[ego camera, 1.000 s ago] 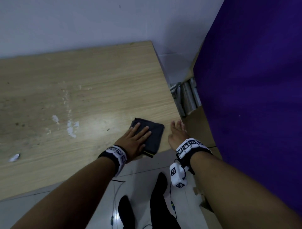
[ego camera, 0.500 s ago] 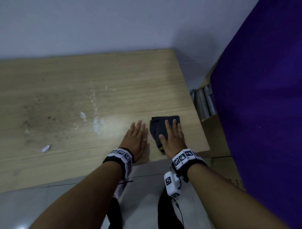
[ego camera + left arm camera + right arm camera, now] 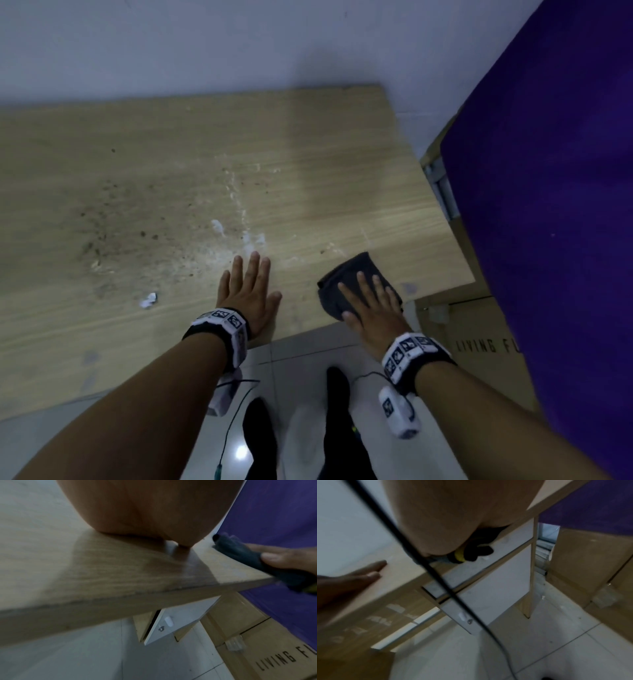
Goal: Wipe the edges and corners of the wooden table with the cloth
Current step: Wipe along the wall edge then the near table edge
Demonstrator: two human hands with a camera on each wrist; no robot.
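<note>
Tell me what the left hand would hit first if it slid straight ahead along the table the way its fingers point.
Sliding flat, the left hand would first meet the white smears on the wooden table just beyond its fingertips, then bare wood towards the wall. The cloth lies off to the side.

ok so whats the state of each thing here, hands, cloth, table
left hand: open, flat on the table, holding nothing
right hand: open, fingers straight, pressing on the cloth
cloth: folded, dark grey, at the table's near edge close to the right corner
wooden table: dirty, with dark specks and white smears
white scrap: lying loose on the table, left of the left hand
</note>
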